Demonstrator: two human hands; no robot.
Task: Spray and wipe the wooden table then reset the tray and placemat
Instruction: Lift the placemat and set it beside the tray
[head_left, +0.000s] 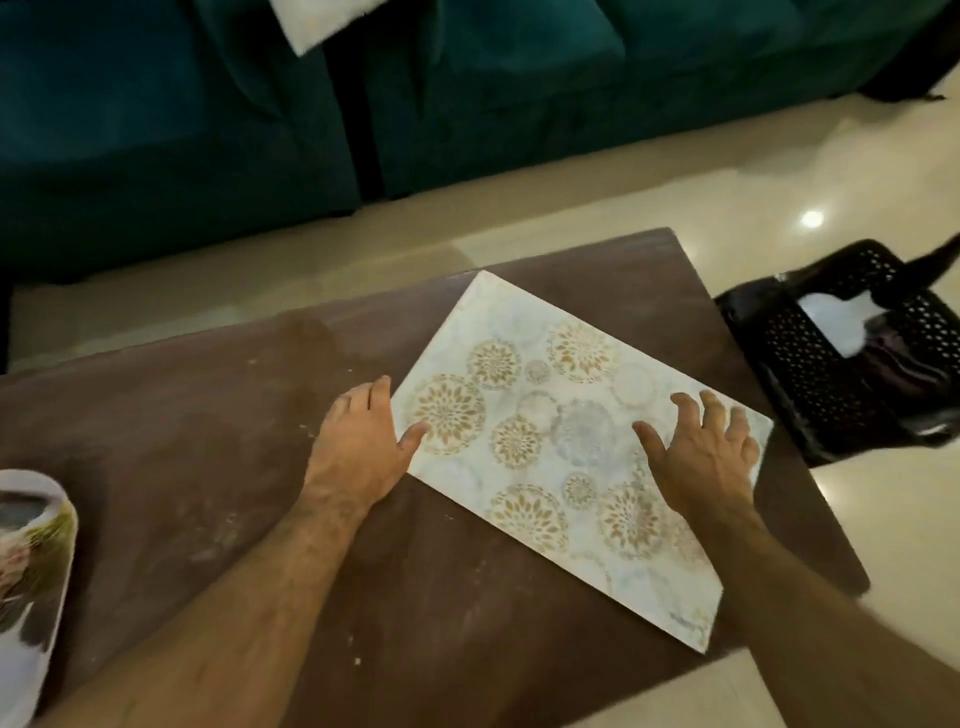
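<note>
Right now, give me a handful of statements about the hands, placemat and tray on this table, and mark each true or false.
1. The placemat lies askew on the wooden table. True.
2. The left hand holds a spray bottle. False: it holds nothing and rests at the placemat's edge.
3. The right hand is spread over the placemat. True.
4. The tray sits on the placemat. False: it is at the table's left edge, apart from it.

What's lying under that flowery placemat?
The placemat lies flat and askew on the brown wooden table. Both hands touch it: left hand, right hand. Anything beneath it is covered.
</note>
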